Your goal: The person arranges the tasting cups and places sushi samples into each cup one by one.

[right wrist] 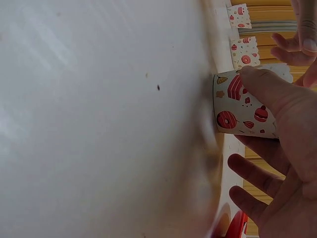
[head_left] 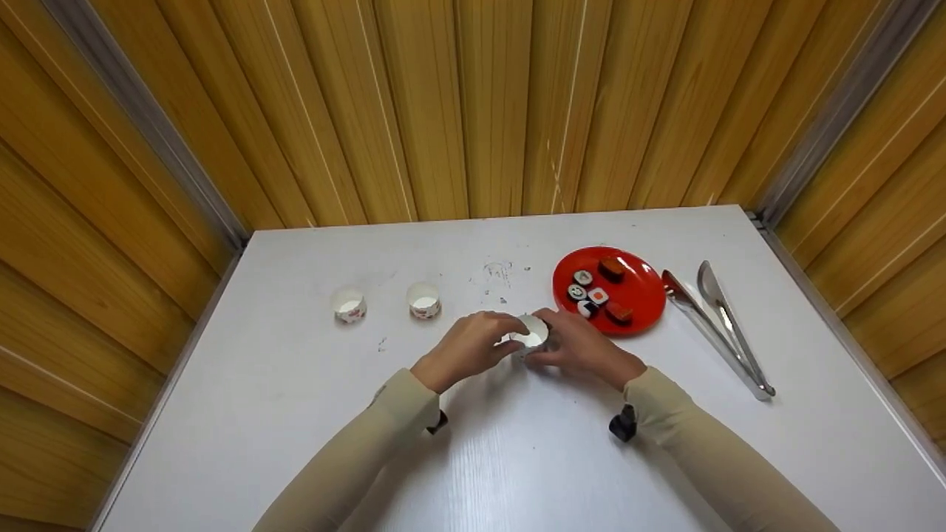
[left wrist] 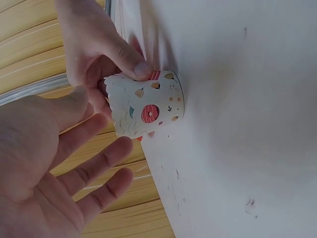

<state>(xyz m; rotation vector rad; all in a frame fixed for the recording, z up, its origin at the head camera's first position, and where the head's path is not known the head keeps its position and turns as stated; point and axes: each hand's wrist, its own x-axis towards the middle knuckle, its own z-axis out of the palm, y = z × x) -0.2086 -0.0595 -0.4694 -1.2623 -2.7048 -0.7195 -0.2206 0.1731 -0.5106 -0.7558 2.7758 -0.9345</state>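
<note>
A white paper baking cup with red and tan dessert prints stands on the table between both hands. My right hand grips it from the right side, the thumb laid along its wall. On the other side, my left hand is at the scalloped rim with its fingers spread. In the left wrist view the left fingers look loosely extended beside the baking cup and curl round nothing. Whether a left fingertip touches the rim, I cannot tell.
Two similar paper cups stand to the left. A red plate at the right carries several sushi pieces. Metal tongs lie right of the plate. Wood-patterned panels border the white table.
</note>
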